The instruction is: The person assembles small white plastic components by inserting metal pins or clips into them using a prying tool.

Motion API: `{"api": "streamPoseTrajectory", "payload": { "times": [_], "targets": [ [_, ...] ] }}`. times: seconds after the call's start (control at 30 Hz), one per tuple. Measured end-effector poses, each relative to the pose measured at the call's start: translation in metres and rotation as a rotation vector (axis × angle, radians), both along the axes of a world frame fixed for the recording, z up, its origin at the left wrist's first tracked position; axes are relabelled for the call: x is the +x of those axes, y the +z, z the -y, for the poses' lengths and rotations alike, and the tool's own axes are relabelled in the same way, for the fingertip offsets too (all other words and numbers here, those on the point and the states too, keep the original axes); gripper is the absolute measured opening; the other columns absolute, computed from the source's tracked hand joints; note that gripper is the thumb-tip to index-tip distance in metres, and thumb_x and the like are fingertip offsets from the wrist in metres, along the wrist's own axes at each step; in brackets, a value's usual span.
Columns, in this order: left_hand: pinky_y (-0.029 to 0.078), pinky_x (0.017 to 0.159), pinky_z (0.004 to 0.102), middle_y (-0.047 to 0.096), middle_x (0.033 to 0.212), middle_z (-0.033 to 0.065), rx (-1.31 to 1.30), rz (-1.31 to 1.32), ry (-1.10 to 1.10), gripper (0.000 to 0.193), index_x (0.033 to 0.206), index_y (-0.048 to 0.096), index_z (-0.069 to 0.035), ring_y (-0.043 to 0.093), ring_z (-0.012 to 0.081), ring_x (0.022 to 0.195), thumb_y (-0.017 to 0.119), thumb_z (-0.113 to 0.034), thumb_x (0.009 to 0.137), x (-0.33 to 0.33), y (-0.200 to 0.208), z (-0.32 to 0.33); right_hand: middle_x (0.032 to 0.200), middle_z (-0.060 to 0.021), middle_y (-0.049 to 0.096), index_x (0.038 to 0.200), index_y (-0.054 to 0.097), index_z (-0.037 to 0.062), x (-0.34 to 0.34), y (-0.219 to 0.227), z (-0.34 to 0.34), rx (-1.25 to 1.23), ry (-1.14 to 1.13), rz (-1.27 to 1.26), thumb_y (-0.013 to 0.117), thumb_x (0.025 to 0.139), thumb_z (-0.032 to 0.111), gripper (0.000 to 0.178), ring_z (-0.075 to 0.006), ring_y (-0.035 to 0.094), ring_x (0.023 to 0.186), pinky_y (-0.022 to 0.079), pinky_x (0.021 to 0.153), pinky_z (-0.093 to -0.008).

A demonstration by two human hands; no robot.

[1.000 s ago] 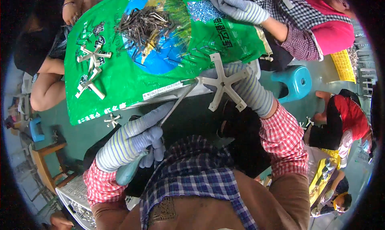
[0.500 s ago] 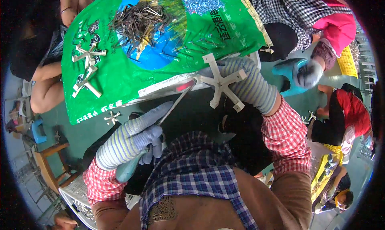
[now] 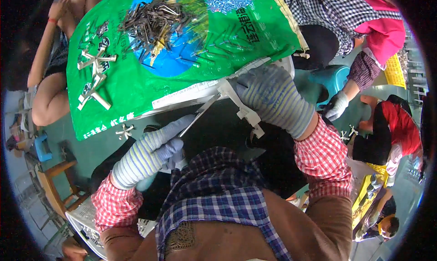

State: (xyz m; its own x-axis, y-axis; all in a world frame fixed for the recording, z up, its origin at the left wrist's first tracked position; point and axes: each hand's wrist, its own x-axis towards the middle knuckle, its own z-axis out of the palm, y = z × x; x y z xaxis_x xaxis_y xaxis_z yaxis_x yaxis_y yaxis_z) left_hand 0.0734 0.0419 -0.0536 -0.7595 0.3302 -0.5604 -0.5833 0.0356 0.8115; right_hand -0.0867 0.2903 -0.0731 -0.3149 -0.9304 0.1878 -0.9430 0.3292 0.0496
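Observation:
My left hand point(image 3: 148, 154), in a striped knit glove, is closed around a slim, straight metal tool point(image 3: 199, 114). Its far end meets the cream, star-shaped plastic part point(image 3: 248, 115). That part has several arms and is tilted nearly edge-on, gripped by my gloved right hand point(image 3: 273, 95) just beyond my lap. Right-hand fingertips are mostly hidden behind the part and glove. Two similar cream star-shaped parts point(image 3: 94, 92) lie at the left of the green sheet point(image 3: 132, 97) in front of me.
On the sheet are a heap of dark metal strips point(image 3: 157, 24), a pile of small bluish screws point(image 3: 227, 0) and scattered dark pins point(image 3: 189, 61). Co-workers sit left and right; one gloved hand point(image 3: 337, 105) is near a teal stool point(image 3: 334, 79). A wooden stool point(image 3: 59, 183) stands left.
My right hand has turned the star-shaped part from facing up to nearly edge-on. The tool still reaches it. The co-worker's gloved hand at the right has moved lower.

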Motion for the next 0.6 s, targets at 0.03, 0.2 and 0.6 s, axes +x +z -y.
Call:
{"api": "streamPoseTrajectory", "payload": {
  "times": [0.03,0.2,0.6],
  "targets": [
    [0.045,0.056,0.0209,0.055,0.072,0.0011,0.001,-0.001,0.007,0.049,0.144,0.032,-0.009,0.052,0.0077,0.061,0.046,-0.016,0.097,0.0,-0.005,0.001,0.08,-0.0058,0.062,0.093,0.061,0.0098,0.002,0.001,0.001,-0.004,-0.012,-0.012,0.054,0.08,0.02,0.018,-0.0239,0.063,0.075,0.048,0.06,-0.0369],
    [0.042,0.059,0.0193,0.046,0.073,-0.0026,-0.086,0.007,0.056,0.046,0.139,0.041,-0.007,0.046,0.0076,0.067,0.047,-0.009,0.094,-0.007,-0.014,0.006,0.097,-0.0062,0.062,0.106,0.062,0.0091,0.008,-0.006,0.0,0.063,-0.046,-0.013,0.061,0.075,0.027,0.037,-0.0239,0.06,0.09,0.048,0.071,-0.0391],
    [0.042,0.047,0.0359,0.051,0.065,0.0093,-1.419,-0.962,-0.533,0.065,0.129,0.055,-0.016,0.053,0.0224,0.051,0.062,-0.016,0.064,-0.001,0.004,-0.01,0.064,-0.0072,0.058,0.075,0.061,0.008,0.015,-0.012,-0.004,-0.122,0.021,0.241,0.057,0.075,0.023,0.015,-0.0261,0.059,0.057,0.043,0.049,-0.0403]
  ]
}}
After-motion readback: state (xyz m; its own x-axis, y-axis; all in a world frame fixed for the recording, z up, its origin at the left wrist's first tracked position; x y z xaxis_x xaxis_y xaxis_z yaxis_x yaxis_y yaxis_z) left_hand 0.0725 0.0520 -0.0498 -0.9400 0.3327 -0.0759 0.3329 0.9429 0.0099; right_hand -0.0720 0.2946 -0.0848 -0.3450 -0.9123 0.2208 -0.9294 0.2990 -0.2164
